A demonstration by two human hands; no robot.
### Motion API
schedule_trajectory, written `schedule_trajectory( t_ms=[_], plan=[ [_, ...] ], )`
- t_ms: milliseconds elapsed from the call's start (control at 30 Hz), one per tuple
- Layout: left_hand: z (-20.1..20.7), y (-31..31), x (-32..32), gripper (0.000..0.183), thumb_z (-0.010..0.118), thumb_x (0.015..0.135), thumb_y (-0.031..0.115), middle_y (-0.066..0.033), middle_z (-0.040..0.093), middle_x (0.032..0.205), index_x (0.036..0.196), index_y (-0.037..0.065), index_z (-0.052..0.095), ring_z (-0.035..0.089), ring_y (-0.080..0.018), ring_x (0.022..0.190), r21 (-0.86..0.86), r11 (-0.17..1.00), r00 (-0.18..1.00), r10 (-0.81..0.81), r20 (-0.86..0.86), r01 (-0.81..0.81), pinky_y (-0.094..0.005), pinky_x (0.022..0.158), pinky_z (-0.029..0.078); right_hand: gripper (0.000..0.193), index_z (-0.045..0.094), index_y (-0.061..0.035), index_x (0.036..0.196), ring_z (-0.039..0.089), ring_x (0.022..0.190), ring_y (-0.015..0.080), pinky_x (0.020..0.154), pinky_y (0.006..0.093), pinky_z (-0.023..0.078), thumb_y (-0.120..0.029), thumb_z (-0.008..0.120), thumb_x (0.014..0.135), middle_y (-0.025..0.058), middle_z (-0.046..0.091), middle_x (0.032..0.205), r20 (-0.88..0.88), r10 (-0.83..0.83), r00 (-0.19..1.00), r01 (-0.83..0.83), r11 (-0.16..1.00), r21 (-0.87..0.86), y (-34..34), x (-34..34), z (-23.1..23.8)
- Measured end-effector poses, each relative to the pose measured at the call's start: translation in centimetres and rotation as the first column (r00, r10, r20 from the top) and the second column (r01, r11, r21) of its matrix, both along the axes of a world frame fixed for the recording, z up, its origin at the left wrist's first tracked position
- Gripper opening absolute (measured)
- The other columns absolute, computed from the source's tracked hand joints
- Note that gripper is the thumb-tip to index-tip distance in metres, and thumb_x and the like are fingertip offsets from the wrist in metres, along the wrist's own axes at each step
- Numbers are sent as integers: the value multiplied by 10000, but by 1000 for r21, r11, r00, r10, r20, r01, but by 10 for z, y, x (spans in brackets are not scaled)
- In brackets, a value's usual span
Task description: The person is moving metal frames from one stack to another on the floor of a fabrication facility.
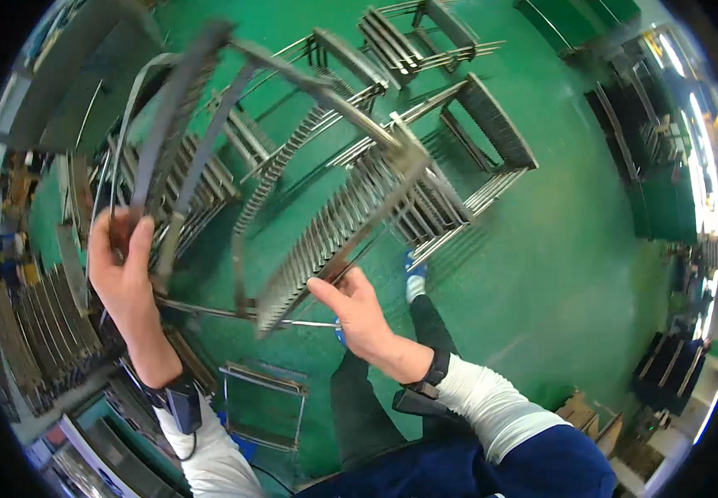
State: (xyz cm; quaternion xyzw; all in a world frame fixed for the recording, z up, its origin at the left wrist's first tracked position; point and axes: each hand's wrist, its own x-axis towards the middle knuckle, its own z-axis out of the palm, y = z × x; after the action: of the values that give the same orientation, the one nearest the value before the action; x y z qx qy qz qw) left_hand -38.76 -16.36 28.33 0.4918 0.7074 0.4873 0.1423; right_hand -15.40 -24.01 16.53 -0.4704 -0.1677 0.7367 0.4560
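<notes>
I hold a metal rack (338, 232) with slotted, comb-like side bars in front of me, tilted and off the floor. My left hand (126, 274) is closed around a flat upright bar at the rack's left side, the thumb on the near face. On the right, my right hand (359, 315) grips the lower edge of the slotted bar, its thumb on top and the other fingers mostly hidden behind. The rack's far left corner looks slightly blurred.
Similar slotted racks stand on the green floor ahead, one at the right (500, 129) and another farther back (392, 46). A small metal frame (263, 407) sits low near my legs. Stacked metal parts (39, 340) line the left. Dark racks (637, 124) stand at the far right.
</notes>
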Motion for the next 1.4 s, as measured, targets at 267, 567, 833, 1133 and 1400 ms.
schedule_trajectory(
  t_ms=[267,567,833,1133,1400],
  plan=[
    [15,184,280,391,797,690,225,-64,614,845,1012,65,644,585,-268,881,-153,619,383,-641,-665,771,-413,902,376,276,601,-108,958,550,1028,168,928,391,431,-356,705,896,38,615,1038,-530,-417,738,96,843,-530,51,104,-59],
    [-151,282,541,215,780,682,263,-24,617,826,807,119,681,559,-234,964,-347,393,122,-792,-599,852,-423,969,352,147,613,-107,991,611,867,188,803,341,499,-225,650,912,25,650,970,6,-19,1000,17,976,215,131,219,-166],
    [-262,313,582,198,758,696,224,-54,624,867,831,89,711,552,-257,1003,-511,203,10,-935,-355,835,-465,1047,328,243,578,-126,750,591,771,196,746,354,478,-302,548,915,-8,601,734,-445,-657,609,283,704,-652,176,241,-185],
    [-239,232,506,150,736,805,142,-65,602,834,855,52,627,578,-225,816,-166,634,652,-752,96,756,-375,782,449,229,643,-71,1056,613,748,123,671,310,510,-235,644,896,8,634,839,44,365,930,-332,886,-323,191,374,-176],
    [-272,119,473,265,740,852,129,-38,561,796,947,22,516,569,-108,813,-559,815,914,98,393,153,-281,654,455,846,361,-42,1411,530,1176,402,960,458,450,-218,814,718,236,526,1293,989,-80,126,-473,871,131,320,480,-168]
  ],
)
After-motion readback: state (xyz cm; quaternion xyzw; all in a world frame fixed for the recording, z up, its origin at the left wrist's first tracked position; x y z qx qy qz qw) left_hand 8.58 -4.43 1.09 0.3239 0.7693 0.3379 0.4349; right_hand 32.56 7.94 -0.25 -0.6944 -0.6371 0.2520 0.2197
